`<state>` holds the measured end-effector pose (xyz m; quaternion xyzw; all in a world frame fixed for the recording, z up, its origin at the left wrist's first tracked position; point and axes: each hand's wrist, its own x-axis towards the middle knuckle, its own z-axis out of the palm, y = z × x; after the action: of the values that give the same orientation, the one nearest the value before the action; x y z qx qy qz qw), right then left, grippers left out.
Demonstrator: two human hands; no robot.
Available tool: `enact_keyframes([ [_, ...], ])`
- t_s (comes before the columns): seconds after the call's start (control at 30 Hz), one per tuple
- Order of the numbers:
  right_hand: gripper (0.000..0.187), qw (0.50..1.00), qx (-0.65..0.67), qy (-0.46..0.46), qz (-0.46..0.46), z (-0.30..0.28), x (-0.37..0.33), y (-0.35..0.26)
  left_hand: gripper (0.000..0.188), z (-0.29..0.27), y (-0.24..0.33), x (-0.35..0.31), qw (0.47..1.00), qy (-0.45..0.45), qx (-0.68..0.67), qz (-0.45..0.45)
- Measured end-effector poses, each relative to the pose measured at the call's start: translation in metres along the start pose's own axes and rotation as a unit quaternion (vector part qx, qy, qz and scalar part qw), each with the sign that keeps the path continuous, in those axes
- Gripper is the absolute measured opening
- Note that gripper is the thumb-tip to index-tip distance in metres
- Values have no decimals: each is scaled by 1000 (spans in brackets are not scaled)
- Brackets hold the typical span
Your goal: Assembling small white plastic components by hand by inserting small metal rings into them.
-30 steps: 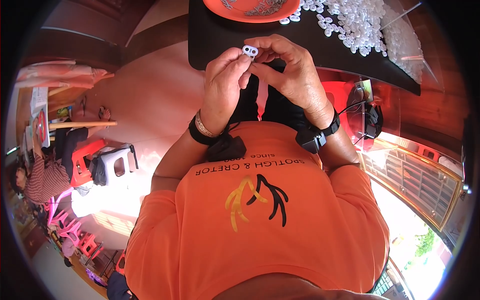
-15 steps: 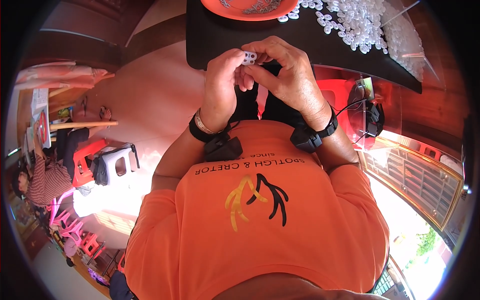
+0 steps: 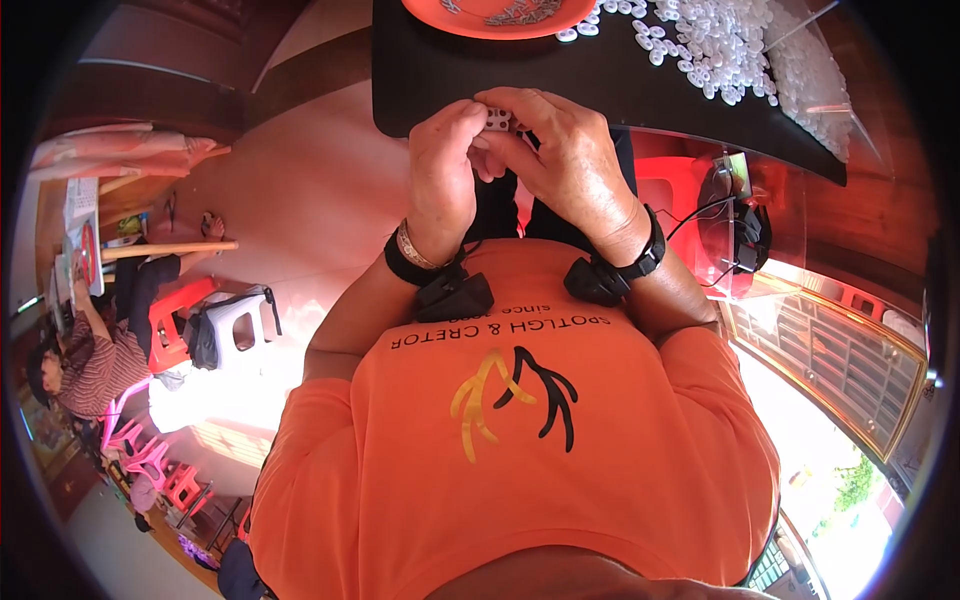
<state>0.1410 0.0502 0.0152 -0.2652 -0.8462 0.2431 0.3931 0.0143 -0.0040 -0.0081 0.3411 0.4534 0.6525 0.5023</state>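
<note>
A small white plastic piece with several dark round holes (image 3: pixel 497 120) is pinched between my two hands, above my lap near the table's front edge. My left hand (image 3: pixel 445 160) grips it from the left, thumb on top and the other fingers curled beneath. From the right, my right hand (image 3: pixel 560 140) closes on it with thumb and forefinger. My fingers cover part of the piece, and anything smaller between them cannot be made out. Beyond my hands, an orange plate (image 3: pixel 480 28) holds many thin grey metal bits. A heap of small white plastic pieces (image 3: pixel 725 55) lies to its right.
The black table (image 3: pixel 450 75) ends just in front of my hands. A clear bag of white pieces (image 3: pixel 812 85) lies at its right end. Right of me stands a red chair (image 3: pixel 665 185) with a dark cabled device (image 3: pixel 745 235). Another person (image 3: pixel 100 365) sits far left.
My right hand has turned and moved slightly inward, its fingers closing further over the white piece, so less of it shows. My left hand has barely moved.
</note>
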Motion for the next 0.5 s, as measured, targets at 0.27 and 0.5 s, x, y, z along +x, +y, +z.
enact_keyframes([
  [0.27,19,999,30,10,-8,-2,0,-5,33,1,7,-4,1000,-1,27,5],
  [0.5,20,997,60,26,-28,-6,0,-11,31,4,16,-11,999,10,43,9],
])
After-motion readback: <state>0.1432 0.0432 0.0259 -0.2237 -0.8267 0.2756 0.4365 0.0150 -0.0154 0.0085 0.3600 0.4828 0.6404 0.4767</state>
